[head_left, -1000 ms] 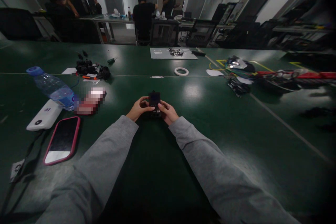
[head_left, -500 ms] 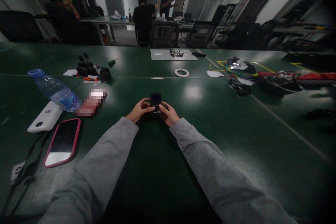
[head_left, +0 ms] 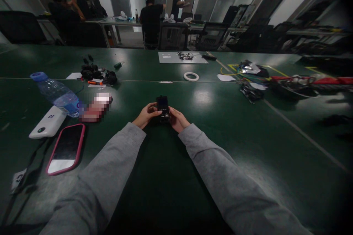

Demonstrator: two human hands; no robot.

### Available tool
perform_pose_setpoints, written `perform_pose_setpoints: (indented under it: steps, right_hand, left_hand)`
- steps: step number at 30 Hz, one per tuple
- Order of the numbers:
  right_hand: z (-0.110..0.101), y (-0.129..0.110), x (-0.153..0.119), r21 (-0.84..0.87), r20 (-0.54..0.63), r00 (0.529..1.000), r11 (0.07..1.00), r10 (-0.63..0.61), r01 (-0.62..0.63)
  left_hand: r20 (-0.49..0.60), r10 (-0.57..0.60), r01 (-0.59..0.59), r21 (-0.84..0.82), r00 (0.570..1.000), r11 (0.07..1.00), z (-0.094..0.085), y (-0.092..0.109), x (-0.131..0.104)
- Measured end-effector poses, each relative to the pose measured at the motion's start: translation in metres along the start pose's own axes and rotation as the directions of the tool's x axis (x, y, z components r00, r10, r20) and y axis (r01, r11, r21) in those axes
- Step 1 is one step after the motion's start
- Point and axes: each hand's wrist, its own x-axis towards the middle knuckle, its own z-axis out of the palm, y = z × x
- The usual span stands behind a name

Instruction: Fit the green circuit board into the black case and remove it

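A small black device (head_left: 163, 105) with a dark square screen and light-marked buttons below it stands just above the green table, between my two hands. My left hand (head_left: 147, 115) grips its left side, thumb across the front near the buttons and fingers curled behind. On the other side my right hand (head_left: 178, 119) holds the device's right edge, its thumb resting along that side. The fingers behind the device are partly hidden. Whether its bottom touches the table, I cannot tell.
On the left lie a water bottle (head_left: 56, 95), a white power bank (head_left: 48, 123), a pink-cased phone (head_left: 66, 148) and a red, blurred-out item (head_left: 96, 108). Further off are black parts (head_left: 95, 73), a white ring (head_left: 191, 73) and a grey board (head_left: 171, 58). Cables (head_left: 252, 91) lie right.
My right thumb has moved off the device's front to its right edge. The device has shifted slightly left and tilts a little. My left hand stays nearly still.
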Motion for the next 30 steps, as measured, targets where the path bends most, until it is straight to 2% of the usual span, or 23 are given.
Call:
perform_pose_setpoints:
  steps: [4, 7, 11, 19, 21, 23, 25, 26, 28, 30]
  right_hand:
    - [-0.001, 0.000, 0.002, 0.004, -0.018, 0.999, 1.000, 0.028, -0.028]
    - [0.001, 0.001, 0.001, 0.019, -0.024, 1.000, 1.000, -0.002, 0.003]
    - [0.006, 0.002, -0.003, 0.017, 0.010, 0.999, 0.998, -0.053, 0.052]
    - [0.007, 0.002, -0.006, -0.033, 0.095, 0.995, 0.999, -0.006, 0.009]
    - [0.006, 0.002, -0.006, -0.058, 0.059, 0.998, 0.998, -0.028, 0.031]
    - [0.005, 0.002, -0.004, -0.143, 0.017, 0.993, 0.982, -0.119, 0.120]
    - [0.004, 0.001, -0.003, -0.350, 0.009, 0.960, 0.899, -0.279, 0.265]
    - [0.004, 0.001, -0.003, -0.479, 0.021, 0.928, 0.811, -0.372, 0.336]
    - [0.005, 0.001, -0.004, -0.704, 0.069, 0.823, 0.557, -0.563, 0.441]
    - [0.007, 0.002, -0.006, -0.820, 0.149, 0.681, 0.295, -0.717, 0.491]
  left_hand:
    - [0.006, 0.023, -0.023, -0.016, 1.000, 1.000, 0.000, 0.000, 0.000]
    - [0.021, 0.029, -0.028, -0.043, 0.999, 0.999, 0.001, 0.001, -0.001]
    - [0.048, 0.044, -0.040, -0.077, 0.998, 0.996, 0.002, 0.001, -0.002]
    - [0.071, 0.037, -0.032, -0.077, 0.997, 0.997, 0.004, 0.006, -0.005]
    - [0.088, 0.041, -0.033, -0.085, 0.995, 0.996, 0.004, 0.005, -0.004]
    - [0.102, 0.047, -0.038, -0.084, 0.994, 0.996, 0.003, 0.001, -0.002]
    - [0.105, 0.046, -0.037, -0.079, 0.993, 0.996, 0.001, -0.002, 0.000]
    - [0.106, 0.046, -0.037, -0.086, 0.993, 0.996, 0.000, -0.004, 0.001]
    - [0.112, 0.039, -0.026, -0.117, 0.993, 0.993, -0.001, -0.004, 0.001]
    - [0.107, 0.013, 0.003, -0.153, 0.994, 0.988, 0.000, -0.003, 0.002]
